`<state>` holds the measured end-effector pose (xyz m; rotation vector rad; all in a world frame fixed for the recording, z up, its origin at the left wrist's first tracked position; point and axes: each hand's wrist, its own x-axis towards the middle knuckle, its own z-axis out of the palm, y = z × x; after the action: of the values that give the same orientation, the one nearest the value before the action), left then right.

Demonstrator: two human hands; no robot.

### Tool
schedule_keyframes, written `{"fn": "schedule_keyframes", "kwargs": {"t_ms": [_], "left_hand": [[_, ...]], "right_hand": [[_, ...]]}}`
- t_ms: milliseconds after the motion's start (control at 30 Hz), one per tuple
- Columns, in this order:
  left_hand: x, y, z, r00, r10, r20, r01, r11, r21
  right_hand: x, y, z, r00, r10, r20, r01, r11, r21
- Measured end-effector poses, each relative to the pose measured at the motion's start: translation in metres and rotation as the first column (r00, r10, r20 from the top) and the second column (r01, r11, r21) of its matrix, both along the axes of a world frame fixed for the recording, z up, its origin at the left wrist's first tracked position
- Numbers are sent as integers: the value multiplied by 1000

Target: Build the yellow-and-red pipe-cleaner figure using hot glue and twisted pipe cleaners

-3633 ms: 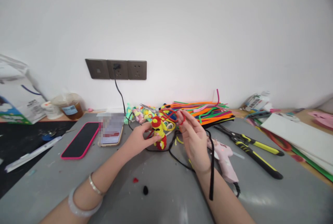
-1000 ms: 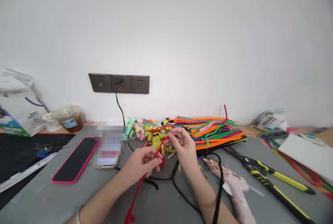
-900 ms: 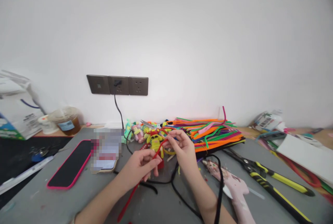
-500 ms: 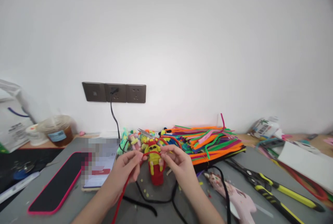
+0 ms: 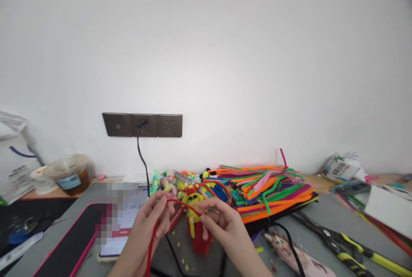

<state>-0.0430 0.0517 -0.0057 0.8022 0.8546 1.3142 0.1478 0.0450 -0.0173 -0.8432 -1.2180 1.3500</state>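
A red pipe cleaner (image 5: 184,203) runs between my two hands, pinched at either side. My left hand (image 5: 154,221) grips it with thumb and fingertips, and its long tail hangs down below the palm. The fingers of my right hand (image 5: 216,221) close on the other end. Just behind the strand stands a small yellow and red pipe-cleaner figure (image 5: 193,214) on a red base (image 5: 200,242); my right fingers partly cover its side. Whether the strand touches the figure I cannot tell.
Behind lie colourful pipe cleaners (image 5: 273,191) and several small fuzzy figures (image 5: 165,182). Pliers-like cutters (image 5: 328,234) and a pink-patterned tool (image 5: 289,253) are at right. Two phones, one pink-edged (image 5: 72,242), one lit (image 5: 120,225), lie left. A drink cup (image 5: 72,178) stands farther back.
The red pipe cleaner has come up from across the figure's front to an arched span before its upper part. My view has tilted up slightly, so the things sit lower.
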Motion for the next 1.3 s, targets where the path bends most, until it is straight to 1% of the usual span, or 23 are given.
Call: {"fn": "schedule_keyframes", "kwargs": {"t_ms": [100,267,400,467,567,667,733,800,900,967,1000,1067,1133,1167,1233,1300], "left_hand": [[1,1,1,999,27,20,-27,999,17],[3,-1,8,995,70,77,-73,997,29],[5,-4,13,992,39,121,-41,999,9],[5,-4,14,992,32,119,-32,999,1],[4,-3,15,992,63,110,-64,998,6],[1,-1,20,987,118,113,-122,992,25],[-2,-2,26,983,145,111,-148,989,22],[-4,-3,32,984,140,107,-143,990,16],[-4,-5,34,992,70,105,-72,997,20],[-3,-6,30,996,-24,83,22,999,27],[-2,-7,28,994,-92,59,90,995,30],[0,-9,23,970,-245,-10,245,969,31],[2,-13,20,924,-375,-79,378,926,17],[3,-15,19,901,-420,-107,423,906,9],[4,-19,19,868,-470,-160,475,880,-6],[5,-22,20,844,-496,-202,504,864,-16]], "right_hand": [[-3,-1,2,999,46,19,-45,998,-34],[-6,-3,1,997,80,-8,-80,995,-58],[-10,-6,-6,994,76,-81,-79,996,-37],[-12,-8,-7,988,96,-118,-103,994,-47],[-13,-13,-2,976,175,-128,-185,980,-70],[-9,-17,7,969,231,-89,-239,966,-96],[-5,-18,11,968,240,-74,-246,965,-87],[-1,-17,11,973,216,-78,-221,973,-62],[4,-15,10,984,134,-121,-139,990,-35],[6,-14,12,976,60,-208,-67,997,-27],[8,-14,15,963,22,-270,-31,999,-28],[12,-12,22,911,-58,-408,45,998,-42],[20,-9,28,843,-138,-519,122,990,-66],[25,-7,30,808,-182,-561,167,983,-78],[34,-2,31,746,-257,-615,246,964,-105],[40,2,28,716,-308,-626,294,947,-130]]}}
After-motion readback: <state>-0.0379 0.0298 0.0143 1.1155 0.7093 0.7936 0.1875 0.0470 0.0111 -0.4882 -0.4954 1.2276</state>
